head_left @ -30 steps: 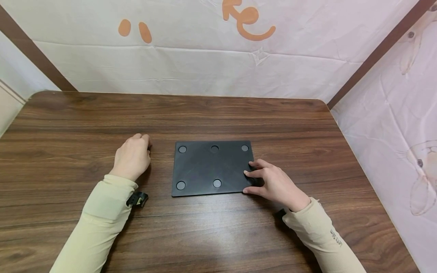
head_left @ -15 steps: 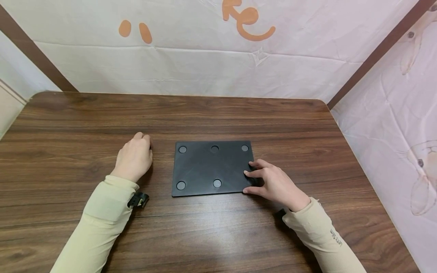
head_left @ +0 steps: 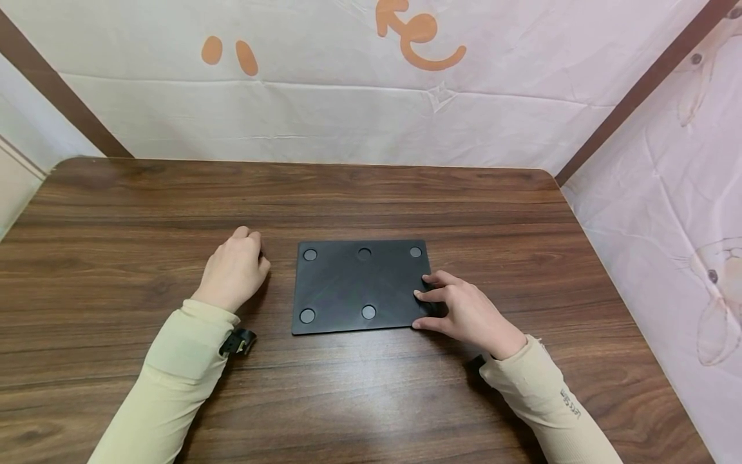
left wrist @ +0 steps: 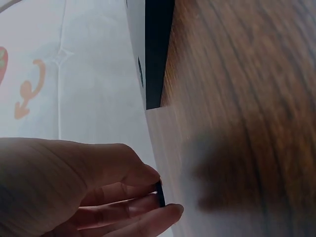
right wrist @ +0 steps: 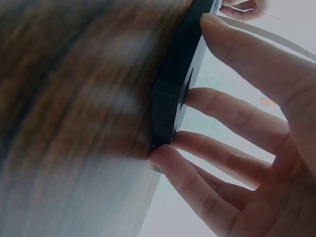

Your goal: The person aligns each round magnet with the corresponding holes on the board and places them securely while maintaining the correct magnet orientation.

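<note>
A flat black rectangular board (head_left: 348,282) lies on the wooden table, with several round spots along its long edges, most of them lighter grey. My left hand (head_left: 233,270) is to the left of the board, apart from it. In the left wrist view, its thumb and fingers pinch a thin, small dark piece (left wrist: 160,193), seen nearly edge-on and mostly hidden by the fingers. My right hand (head_left: 464,309) rests at the board's right end with fingers spread. Its thumb touches the near edge, and other fingertips press on the top and right side.
The brown table (head_left: 359,412) reaches back to a white sheet (head_left: 324,122) with orange prints. Another pale sheet (head_left: 649,212) hangs along the right side. A small black device (head_left: 237,341) sits at the left wrist.
My left hand has moved a little to the right, closer to the board, still pinching the dark piece. The right hand and the board have stayed in place.
</note>
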`<state>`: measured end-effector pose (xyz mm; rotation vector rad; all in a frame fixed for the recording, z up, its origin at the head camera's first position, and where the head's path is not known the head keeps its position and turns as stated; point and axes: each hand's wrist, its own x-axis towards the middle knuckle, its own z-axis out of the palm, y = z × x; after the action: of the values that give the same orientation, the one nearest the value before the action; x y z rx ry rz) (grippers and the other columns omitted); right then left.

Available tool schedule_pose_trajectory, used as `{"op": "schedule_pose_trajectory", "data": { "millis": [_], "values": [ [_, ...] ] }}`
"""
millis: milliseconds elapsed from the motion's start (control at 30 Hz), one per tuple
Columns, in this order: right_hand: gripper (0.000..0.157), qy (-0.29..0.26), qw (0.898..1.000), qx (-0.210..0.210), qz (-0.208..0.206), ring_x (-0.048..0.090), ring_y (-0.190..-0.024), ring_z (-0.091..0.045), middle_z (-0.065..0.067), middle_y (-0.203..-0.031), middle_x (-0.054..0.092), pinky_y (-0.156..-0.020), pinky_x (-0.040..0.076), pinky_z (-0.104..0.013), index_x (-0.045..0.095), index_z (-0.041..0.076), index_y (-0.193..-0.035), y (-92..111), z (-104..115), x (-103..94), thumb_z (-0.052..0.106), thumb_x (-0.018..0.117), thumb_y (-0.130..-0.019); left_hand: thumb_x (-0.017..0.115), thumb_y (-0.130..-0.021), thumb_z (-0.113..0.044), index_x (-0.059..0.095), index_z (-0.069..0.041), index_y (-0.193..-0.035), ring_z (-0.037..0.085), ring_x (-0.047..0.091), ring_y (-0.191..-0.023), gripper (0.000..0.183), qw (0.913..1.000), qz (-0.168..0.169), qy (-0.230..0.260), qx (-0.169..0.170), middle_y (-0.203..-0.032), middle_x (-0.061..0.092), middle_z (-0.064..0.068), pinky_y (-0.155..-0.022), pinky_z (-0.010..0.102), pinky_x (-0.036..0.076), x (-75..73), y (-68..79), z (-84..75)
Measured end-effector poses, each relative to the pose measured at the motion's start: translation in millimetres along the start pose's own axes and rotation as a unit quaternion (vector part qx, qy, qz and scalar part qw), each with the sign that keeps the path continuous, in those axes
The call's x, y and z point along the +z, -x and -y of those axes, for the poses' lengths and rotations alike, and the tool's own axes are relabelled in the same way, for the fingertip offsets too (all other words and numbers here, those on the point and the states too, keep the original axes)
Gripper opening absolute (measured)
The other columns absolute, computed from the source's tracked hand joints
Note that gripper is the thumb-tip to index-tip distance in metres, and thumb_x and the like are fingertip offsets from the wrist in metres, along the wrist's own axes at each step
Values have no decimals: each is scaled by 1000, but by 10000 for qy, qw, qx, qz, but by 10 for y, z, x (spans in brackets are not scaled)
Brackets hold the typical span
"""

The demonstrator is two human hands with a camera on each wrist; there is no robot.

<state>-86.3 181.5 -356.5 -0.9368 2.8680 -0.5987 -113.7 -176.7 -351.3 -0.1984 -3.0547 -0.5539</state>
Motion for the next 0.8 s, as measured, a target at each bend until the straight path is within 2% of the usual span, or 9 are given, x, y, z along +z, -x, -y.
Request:
{"op": "schedule_pose_trajectory", "data": {
  "millis": [333,800],
  "values": [
    [50,11,10000,-9,2,64,-107,-27,-16,-123,61,-85,54,-40,73,6,-110,-1,-2,1,37,83,-72,57,-83,1,57,5,-82,39,58,-72,3,9997,81,188,136,-83,54,19,-63,52,48,0,7,-53],
    [50,-6,10000,15,41,64,-108,-28,-16,-124,61,-85,54,-41,73,6,-111,0,4,-7,37,83,-72,57,-81,2,55,1,-76,33,55,-61,6,9992,123,185,339,-78,52,17,-55,48,47,-16,26,-175]
  ]
}}
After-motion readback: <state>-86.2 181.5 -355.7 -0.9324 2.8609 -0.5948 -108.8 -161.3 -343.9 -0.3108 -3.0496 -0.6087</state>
